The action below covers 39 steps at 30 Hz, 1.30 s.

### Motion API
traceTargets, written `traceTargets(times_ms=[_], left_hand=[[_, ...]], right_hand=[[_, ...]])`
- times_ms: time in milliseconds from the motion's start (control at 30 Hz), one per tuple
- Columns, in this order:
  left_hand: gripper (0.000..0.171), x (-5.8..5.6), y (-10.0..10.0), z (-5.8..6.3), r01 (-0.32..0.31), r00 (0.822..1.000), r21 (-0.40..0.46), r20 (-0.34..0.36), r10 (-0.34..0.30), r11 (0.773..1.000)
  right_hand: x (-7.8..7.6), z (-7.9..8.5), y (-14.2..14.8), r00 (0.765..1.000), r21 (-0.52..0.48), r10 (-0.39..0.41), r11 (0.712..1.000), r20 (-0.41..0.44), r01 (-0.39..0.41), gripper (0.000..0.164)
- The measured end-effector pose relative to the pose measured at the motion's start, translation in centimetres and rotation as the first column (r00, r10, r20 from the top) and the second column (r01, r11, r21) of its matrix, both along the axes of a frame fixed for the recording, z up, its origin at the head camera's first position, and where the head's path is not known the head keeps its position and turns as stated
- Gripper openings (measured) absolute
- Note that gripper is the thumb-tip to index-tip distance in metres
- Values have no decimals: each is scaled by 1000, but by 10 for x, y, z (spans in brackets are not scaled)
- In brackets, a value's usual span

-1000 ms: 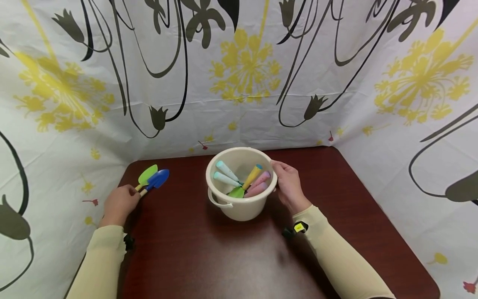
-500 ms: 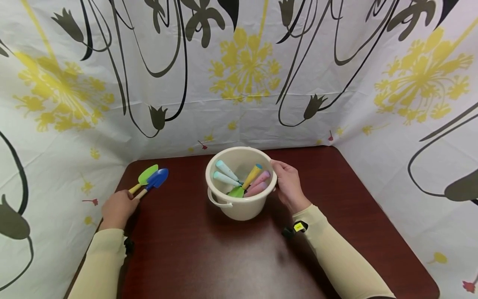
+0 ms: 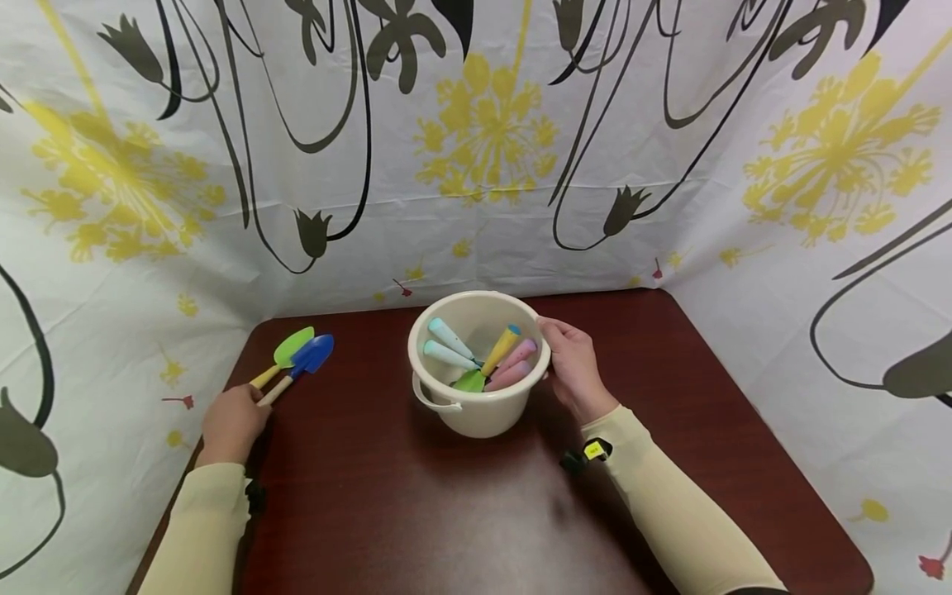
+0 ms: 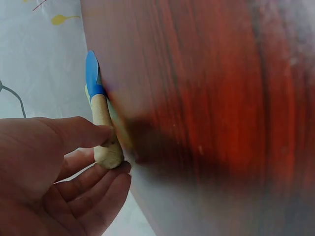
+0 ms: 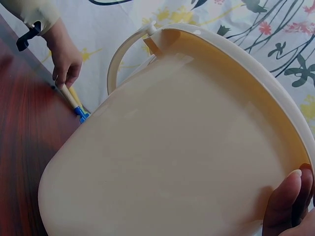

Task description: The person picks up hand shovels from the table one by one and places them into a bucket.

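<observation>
At the table's left edge my left hand (image 3: 234, 423) pinches the pale wooden handle of a small blue toy shovel (image 3: 312, 354), thumb on the handle's end in the left wrist view. A green toy shovel (image 3: 293, 347) with a yellow handle lies alongside, its handle end partly covered by the hand. My right hand (image 3: 574, 365) grips the right rim of a cream bucket (image 3: 479, 417), fingers outside the wall. Inside the bucket stand several toy tools: light blue handles (image 3: 449, 354), pink handles (image 3: 513, 368), and a yellow handle (image 3: 501, 349) above a green blade.
The dark red wooden table (image 3: 357, 496) carries the bucket near its back edge. A white cloth with flower prints (image 3: 476, 240) hangs behind the table and along both sides. The bucket's handle (image 3: 433, 401) hangs down at its left front.
My left hand has drawn back slightly toward the near left, along the shovel handles, so more of them shows. The right hand and bucket have stayed put.
</observation>
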<state>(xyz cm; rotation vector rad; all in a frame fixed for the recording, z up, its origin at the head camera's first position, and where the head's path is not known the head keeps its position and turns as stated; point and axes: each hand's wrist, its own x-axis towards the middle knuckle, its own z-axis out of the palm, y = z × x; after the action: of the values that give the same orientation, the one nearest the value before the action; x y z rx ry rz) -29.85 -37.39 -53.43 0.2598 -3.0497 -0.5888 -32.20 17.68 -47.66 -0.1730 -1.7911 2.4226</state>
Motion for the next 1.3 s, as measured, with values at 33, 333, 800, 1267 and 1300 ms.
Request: traceTargets(times_ms=[33, 333, 800, 1267, 1300], left_hand=[[27, 1, 0, 0, 0, 1000, 2, -3, 0, 1000], [31, 7, 3, -4, -36, 998, 86, -55, 41, 996], [31, 15, 9, -6, -68, 974, 181, -201, 105, 981], [34, 20, 16, -2, -123, 945, 289, -257, 201, 949], [36, 20, 16, -2, -131, 944, 301, -252, 211, 945]], right_hand=[[0, 0, 0, 1000, -1, 0, 1000, 0, 0, 33], [-2, -1, 0, 1000, -8, -4, 1000, -4, 4, 28], [-1, -1, 0, 1000, -6, -5, 1000, -4, 5, 36], [-1, -1, 0, 1000, -5, -9, 1000, -1, 9, 37], [-1, -1, 0, 1000, -6, -9, 1000, -2, 9, 36]])
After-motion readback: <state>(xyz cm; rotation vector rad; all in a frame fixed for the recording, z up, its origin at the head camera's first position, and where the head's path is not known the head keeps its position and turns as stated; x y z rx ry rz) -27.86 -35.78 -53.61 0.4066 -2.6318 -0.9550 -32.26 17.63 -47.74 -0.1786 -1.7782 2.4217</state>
